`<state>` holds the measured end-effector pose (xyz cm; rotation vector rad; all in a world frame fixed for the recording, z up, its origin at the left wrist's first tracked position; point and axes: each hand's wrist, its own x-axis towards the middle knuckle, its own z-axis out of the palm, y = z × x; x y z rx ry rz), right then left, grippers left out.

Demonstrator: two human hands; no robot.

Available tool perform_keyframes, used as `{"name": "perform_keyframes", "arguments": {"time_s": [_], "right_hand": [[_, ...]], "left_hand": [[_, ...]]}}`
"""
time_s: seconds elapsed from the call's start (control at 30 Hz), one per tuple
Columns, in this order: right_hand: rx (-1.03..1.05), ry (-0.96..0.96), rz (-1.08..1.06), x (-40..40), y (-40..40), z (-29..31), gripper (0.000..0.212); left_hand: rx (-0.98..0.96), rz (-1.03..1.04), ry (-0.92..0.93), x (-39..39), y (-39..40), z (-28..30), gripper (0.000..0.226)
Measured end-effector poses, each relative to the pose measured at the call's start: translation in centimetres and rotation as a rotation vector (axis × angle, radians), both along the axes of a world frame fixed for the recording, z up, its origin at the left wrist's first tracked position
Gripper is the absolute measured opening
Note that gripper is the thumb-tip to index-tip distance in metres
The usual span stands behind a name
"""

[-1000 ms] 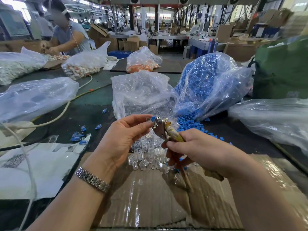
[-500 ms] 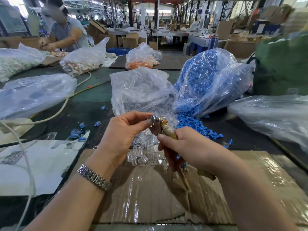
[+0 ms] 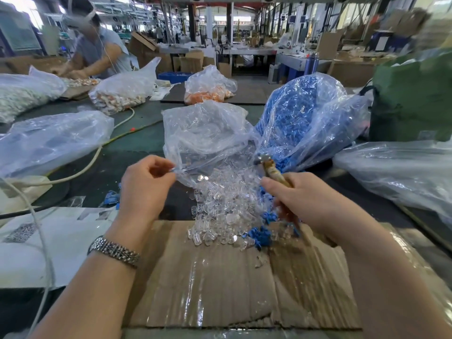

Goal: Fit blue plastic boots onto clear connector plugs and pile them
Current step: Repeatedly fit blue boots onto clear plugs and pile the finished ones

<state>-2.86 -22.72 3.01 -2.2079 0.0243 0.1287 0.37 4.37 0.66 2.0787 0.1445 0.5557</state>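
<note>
Far left of the frame there's a white sheet [image 3: 61, 243] lying on the dark counter [image 3: 137, 145], with a pale cable [image 3: 80, 167] snaking across it, and a big floppy plastic bag [image 3: 53, 140] sitting above that. Upper left, another person [image 3: 97, 47] is bent over their own bags.

Left hand [image 3: 143, 189], the one with the metal watch [image 3: 113, 250] on the wrist, is left of center. Its thumb and fingers are pinching the lip of the clear bag [image 3: 205, 133]; whether there's a small part in that pinch too, can't tell.

Dead center, clear plugs [image 3: 220, 206] spill out of that bag's mouth in a loose heap, running from the counter down onto the top edge of the cardboard [image 3: 215, 277] that fills the bottom middle. A few blue boots [image 3: 260, 234] are mixed in at the heap's lower right edge, touching the plugs.

Right of center, the right hand [image 3: 308, 201] is wrapped around a worn tool [image 3: 272, 171], whose metal tip pokes up toward the bags. No idea what the tip is doing, it's too small to make out.

Behind that hand is the blue bag [image 3: 300, 118], stuffed with boots and leaning against the clear bag. Upper right there's a green sack [image 3: 413, 101], and below it another plastic bag [image 3: 401, 172] slumped on the counter. An orange-filled bag [image 3: 208, 89] sits further back, upper middle.
</note>
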Motion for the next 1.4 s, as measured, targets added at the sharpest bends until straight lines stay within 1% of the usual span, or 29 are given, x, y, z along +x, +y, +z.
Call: {"name": "perform_keyframes", "arguments": {"time_s": [0.07,0.1,0.13,0.17,0.23,0.3,0.37,0.43,0.5,0.57,0.63,0.67,0.73,0.77,0.8,0.87,0.97,1.03,1.13,1.2,1.27,1.33,1.4], "right_hand": [[-0.3,-0.086,-0.125,0.3,-1.0,-0.1,0.042],[-0.431,-0.082,-0.166,0.4,-1.3,-0.2,0.04],[-0.518,-0.055,-0.191,0.5,-1.5,-0.4,0.041],[-0.576,-0.023,-0.206,0.6,-1.6,-0.7,0.042],[-0.639,0.021,-0.23,0.8,-1.5,-1.1,0.042],[-0.662,0.044,-0.247,0.9,-1.3,-1.4,0.047],[-0.667,0.065,-0.254,0.9,-0.9,-1.5,0.053],[-0.682,0.087,-0.253,0.9,-0.6,-1.6,0.058],[-0.721,0.096,-0.243,0.9,-0.3,-1.8,0.063],[-0.698,0.094,-0.236,0.9,-0.4,-1.7,0.066],[-0.643,0.058,-0.223,0.7,-0.6,-1.2,0.065],[-0.631,0.013,-0.205,0.6,-0.6,-0.9,0.059],[-0.625,-0.079,-0.129,0.4,-0.6,-0.3,0.036],[-0.616,-0.086,-0.075,0.3,-0.5,-0.1,0.029],[-0.609,-0.068,-0.024,0.1,-0.2,0.0,0.026],[-0.637,-0.033,0.048,-0.1,0.4,-0.2,0.022],[-0.68,-0.059,0.062,-0.1,1.1,-0.7,0.019],[-0.702,-0.073,0.057,-0.1,1.2,-0.7,0.014],[-0.73,-0.09,0.046,0.0,0.8,-0.6,0.008],[-0.622,-0.163,-0.022,0.0,0.4,-0.4,0.01],[-0.347,-0.291,-0.065,0.0,0.3,-0.2,0.009],[-0.064,-0.39,-0.015,-0.3,1.0,0.0,0.006],[0.065,-0.445,0.06,-0.5,1.7,0.0,0.003]], "left_hand": [[0.259,0.203,0.067,0.2,1.1,0.2,0.019],[0.344,0.222,0.102,0.2,1.3,0.3,0.022],[0.378,0.178,0.138,0.1,1.4,0.5,0.023],[0.366,0.081,0.18,0.0,1.3,0.7,0.021],[0.333,-0.175,0.331,-0.4,0.6,0.8,0.018],[0.386,-0.344,0.446,-0.5,-0.3,0.6,0.02],[0.434,-0.371,0.451,-0.4,-1.0,0.0,0.02],[0.467,-0.342,0.407,-0.3,-1.4,-0.6,0.017],[0.478,-0.321,0.383,-0.3,-1.4,-1.0,0.015],[0.463,-0.313,0.369,-0.2,-1.3,-1.0,0.014],[0.383,-0.292,0.33,-0.1,-1.1,-0.7,0.016],[0.312,-0.283,0.317,0.0,-1.0,-0.6,0.016],[0.171,-0.295,0.317,0.1,-0.8,-0.4,0.013],[0.107,-0.317,0.324,0.0,-0.9,-0.3,0.012],[0.022,-0.344,0.336,0.0,-1.0,-0.3,0.012],[-0.226,-0.403,0.364,-0.1,-1.4,-0.3,0.013],[-0.52,-0.488,0.399,-0.3,-2.0,-0.4,0.028],[-0.659,-0.55,0.428,-0.5,-2.3,-0.4,0.037],[-0.805,-0.624,0.461,-0.6,-2.7,-0.5,0.033],[-0.844,-0.651,0.481,-0.6,-2.8,-0.5,0.028],[-0.843,-0.671,0.498,-0.7,-3.0,-0.5,0.024],[-0.832,-0.686,0.502,-0.9,-3.2,-0.4,0.022],[-0.829,-0.696,0.5,-1.0,-3.5,-0.4,0.023]]}}
